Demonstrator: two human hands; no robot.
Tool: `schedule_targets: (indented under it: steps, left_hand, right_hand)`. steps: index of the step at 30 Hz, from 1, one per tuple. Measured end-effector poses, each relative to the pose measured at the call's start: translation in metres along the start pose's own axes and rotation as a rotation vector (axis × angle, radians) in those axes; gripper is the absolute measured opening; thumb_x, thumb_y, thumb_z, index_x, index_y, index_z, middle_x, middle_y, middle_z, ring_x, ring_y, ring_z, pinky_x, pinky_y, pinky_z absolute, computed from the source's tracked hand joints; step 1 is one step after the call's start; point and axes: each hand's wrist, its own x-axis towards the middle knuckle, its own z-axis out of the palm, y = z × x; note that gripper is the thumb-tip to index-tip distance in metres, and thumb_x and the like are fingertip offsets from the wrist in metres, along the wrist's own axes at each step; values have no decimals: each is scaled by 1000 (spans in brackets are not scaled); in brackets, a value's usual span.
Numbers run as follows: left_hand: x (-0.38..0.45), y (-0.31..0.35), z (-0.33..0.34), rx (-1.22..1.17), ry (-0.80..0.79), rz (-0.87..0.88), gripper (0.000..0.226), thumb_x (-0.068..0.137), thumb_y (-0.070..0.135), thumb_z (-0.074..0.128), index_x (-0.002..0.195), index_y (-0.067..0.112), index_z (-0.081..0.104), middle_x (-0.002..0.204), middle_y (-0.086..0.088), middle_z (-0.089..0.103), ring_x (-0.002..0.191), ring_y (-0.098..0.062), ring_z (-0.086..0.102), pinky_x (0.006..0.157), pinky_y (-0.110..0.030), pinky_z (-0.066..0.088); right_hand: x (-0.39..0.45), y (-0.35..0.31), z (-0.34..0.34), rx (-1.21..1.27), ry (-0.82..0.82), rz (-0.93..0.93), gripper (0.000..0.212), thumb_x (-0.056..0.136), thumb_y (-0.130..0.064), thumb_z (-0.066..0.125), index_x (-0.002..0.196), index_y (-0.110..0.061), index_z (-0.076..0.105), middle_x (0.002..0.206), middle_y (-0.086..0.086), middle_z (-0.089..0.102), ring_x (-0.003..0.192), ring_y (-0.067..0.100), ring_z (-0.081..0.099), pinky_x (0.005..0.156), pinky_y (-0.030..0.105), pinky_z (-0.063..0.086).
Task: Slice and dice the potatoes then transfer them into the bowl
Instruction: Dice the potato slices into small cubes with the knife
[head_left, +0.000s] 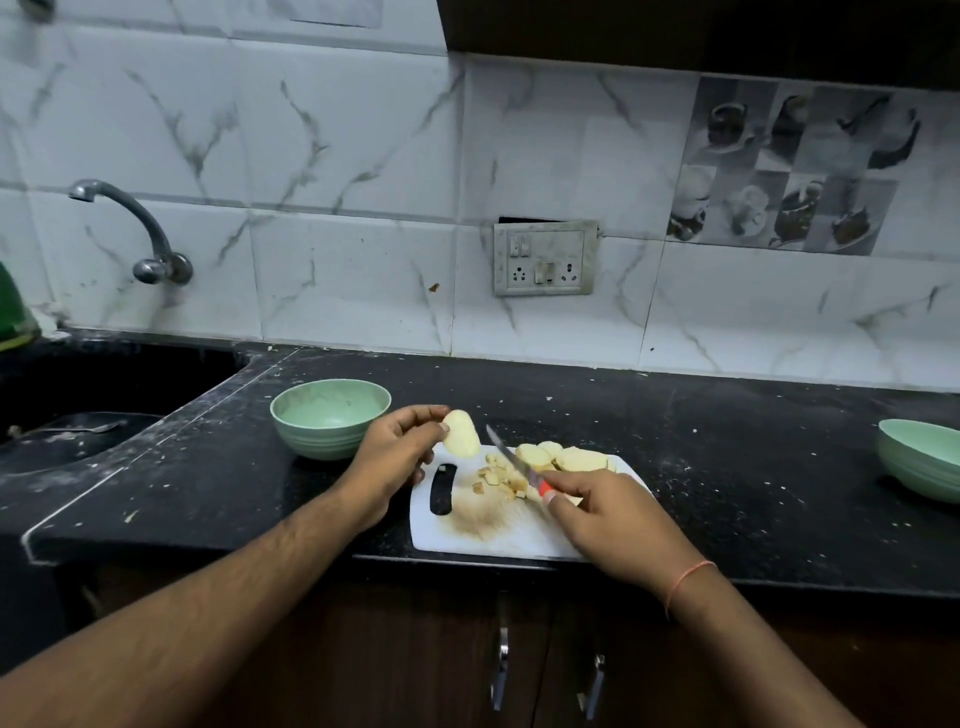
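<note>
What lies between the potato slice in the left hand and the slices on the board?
In the head view, the knife blade and small diced pieces lie between the held slice and the slices.

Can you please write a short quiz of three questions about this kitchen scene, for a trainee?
1. True or false: the left hand holds a potato slice above the board.
2. What does the right hand hold? A) a spoon B) a knife C) a peeler
3. Fill in: the diced pieces lie on the ____, not yet in the bowl.

Key
1. True. The slice is pinched in the fingers, clear of the board.
2. B. The knife has an orange-red handle, and its blade points up and to the left.
3. Board. The bowl beside the left hand shows no potato inside.
</note>
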Motion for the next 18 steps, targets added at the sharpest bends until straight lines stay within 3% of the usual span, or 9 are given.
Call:
schedule_targets:
  steps: [2, 5, 9, 12, 16, 18]
  left_hand:
    - [-2, -7, -1, -7, 14, 14, 19, 98, 8, 69, 112, 17, 78, 83, -2, 69, 67, -13, 49, 53, -26, 39]
    - [1, -11, -4, -45, 53, 6, 18, 98, 7, 68, 109, 16, 79, 85, -5, 70, 68, -13, 50, 52, -24, 40]
    - [-2, -12, -2, 82, 56, 33, 16, 97, 6, 68, 104, 14, 81, 83, 3, 75, 65, -4, 57, 61, -21, 44]
    - [-5, -13, 2, 191, 16, 74, 17, 95, 5, 71, 104, 15, 81, 86, -2, 80, 70, 0, 68, 68, -15, 49]
    - [-4, -20, 1, 395, -28, 110, 13, 93, 16, 75, 101, 24, 83, 80, 1, 81, 78, -13, 77, 84, -33, 61]
    - [-4, -22, 1, 511, -5, 131, 11, 93, 24, 75, 100, 28, 82, 74, 7, 79, 76, -12, 77, 87, -34, 62]
  right_hand:
    - [-9, -19, 8, -95, -50, -13, 32, 96, -52, 47, 125, -57, 60, 81, -11, 73, 76, 8, 65, 73, 32, 55]
    - [-18, -44, 19, -274, -76, -45, 32, 97, -46, 45, 124, -42, 62, 82, -6, 67, 87, 19, 62, 67, 34, 47]
    - [-20, -50, 26, -426, 3, 20, 27, 96, -41, 41, 110, -32, 64, 90, -1, 67, 91, 27, 64, 64, 34, 39]
    - [-18, -45, 28, -478, 60, 92, 27, 95, -39, 40, 103, -27, 63, 93, 1, 69, 92, 29, 64, 64, 35, 38]
    - [-16, -43, 28, -461, 64, 126, 23, 96, -38, 41, 99, -28, 61, 90, 1, 66, 89, 29, 62, 64, 35, 38]
    - [-16, -44, 29, -427, 60, 133, 20, 95, -38, 41, 91, -28, 58, 81, -1, 59, 83, 28, 56, 63, 34, 38]
